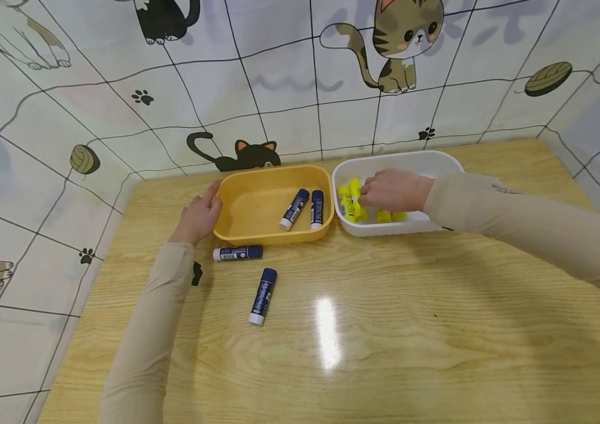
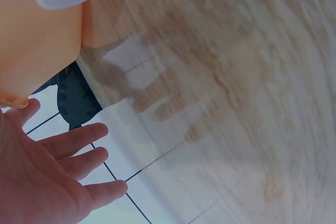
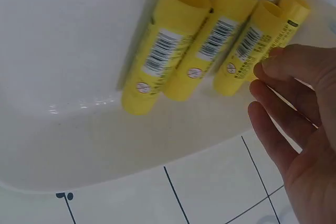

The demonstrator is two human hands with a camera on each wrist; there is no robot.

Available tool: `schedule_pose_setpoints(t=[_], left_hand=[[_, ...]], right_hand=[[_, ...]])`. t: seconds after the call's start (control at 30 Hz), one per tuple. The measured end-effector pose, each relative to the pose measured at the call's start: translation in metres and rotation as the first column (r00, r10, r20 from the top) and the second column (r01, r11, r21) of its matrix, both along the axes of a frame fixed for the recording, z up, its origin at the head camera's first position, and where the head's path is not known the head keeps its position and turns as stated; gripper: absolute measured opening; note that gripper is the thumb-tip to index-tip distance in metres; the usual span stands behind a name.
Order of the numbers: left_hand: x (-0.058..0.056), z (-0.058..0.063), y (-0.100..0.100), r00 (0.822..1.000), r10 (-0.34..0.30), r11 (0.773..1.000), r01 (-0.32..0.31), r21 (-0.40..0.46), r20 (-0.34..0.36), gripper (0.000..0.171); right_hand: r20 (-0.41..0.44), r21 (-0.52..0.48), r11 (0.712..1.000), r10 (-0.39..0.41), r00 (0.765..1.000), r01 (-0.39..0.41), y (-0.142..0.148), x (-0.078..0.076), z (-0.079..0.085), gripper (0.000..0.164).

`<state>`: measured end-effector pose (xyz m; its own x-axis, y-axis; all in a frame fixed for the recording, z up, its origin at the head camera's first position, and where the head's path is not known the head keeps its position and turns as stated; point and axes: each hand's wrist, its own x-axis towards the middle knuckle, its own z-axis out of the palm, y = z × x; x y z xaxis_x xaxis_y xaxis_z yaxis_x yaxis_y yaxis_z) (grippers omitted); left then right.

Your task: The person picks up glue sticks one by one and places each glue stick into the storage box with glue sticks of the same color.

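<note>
My right hand (image 1: 392,189) reaches into the white basket (image 1: 384,228), its loosely bent fingers right at the yellow glue sticks (image 1: 346,203). In the right wrist view, several yellow glue sticks (image 3: 168,51) lie side by side; thumb and fingertips overlap the end one (image 3: 295,8), hiding part of it. Far to the left, my left hand (image 1: 199,218) rests against the orange basket (image 1: 273,238) at its left end, fingers extended in the left wrist view. Inside that basket lie two dark blue glue sticks (image 1: 294,209) with white ends.
On the wooden table (image 1: 384,330), one blue glue stick (image 1: 238,253) lies just in front of the orange basket. Another blue glue stick (image 1: 263,296) lies nearer. Behind both baskets stands a tiled wall (image 1: 289,129) with cat drawings. The baskets sit side by side.
</note>
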<state>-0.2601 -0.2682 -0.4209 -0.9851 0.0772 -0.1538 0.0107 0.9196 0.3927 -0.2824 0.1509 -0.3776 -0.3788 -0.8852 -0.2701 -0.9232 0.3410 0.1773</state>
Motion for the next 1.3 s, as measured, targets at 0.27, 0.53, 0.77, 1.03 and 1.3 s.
schedule_pose_setpoints(t=[0.27,0.53,0.77,1.03,1.3], left_hand=[[-0.001,-0.001,-0.002,1.000,-0.006,1.000,0.006,-0.004,-0.001,0.055],[-0.002,-0.001,-0.002,1.000,-0.002,1.000,0.002,0.003,-0.009,0.055],[-0.001,-0.004,-0.002,1.000,0.000,1.000,0.000,0.002,-0.006,0.056],[-0.002,-0.008,-0.004,0.999,0.031,0.998,-0.031,0.054,-0.013,0.056],[0.001,-0.011,-0.007,0.997,0.031,0.990,-0.021,0.142,-0.074,0.056]], right_hand=[[-0.051,-0.094,0.996,0.004,0.999,-0.009,-0.006,0.016,0.016,0.016],[-0.087,-0.156,0.984,0.072,0.994,-0.085,-0.012,0.036,0.019,0.013],[-0.107,-0.206,0.971,0.101,0.989,-0.121,-0.017,0.052,0.023,0.014],[-0.075,-0.273,0.959,0.056,0.996,-0.075,-0.010,0.065,0.027,0.013],[-0.036,-0.350,0.937,-0.038,0.999,0.023,0.008,0.072,0.032,0.014]])
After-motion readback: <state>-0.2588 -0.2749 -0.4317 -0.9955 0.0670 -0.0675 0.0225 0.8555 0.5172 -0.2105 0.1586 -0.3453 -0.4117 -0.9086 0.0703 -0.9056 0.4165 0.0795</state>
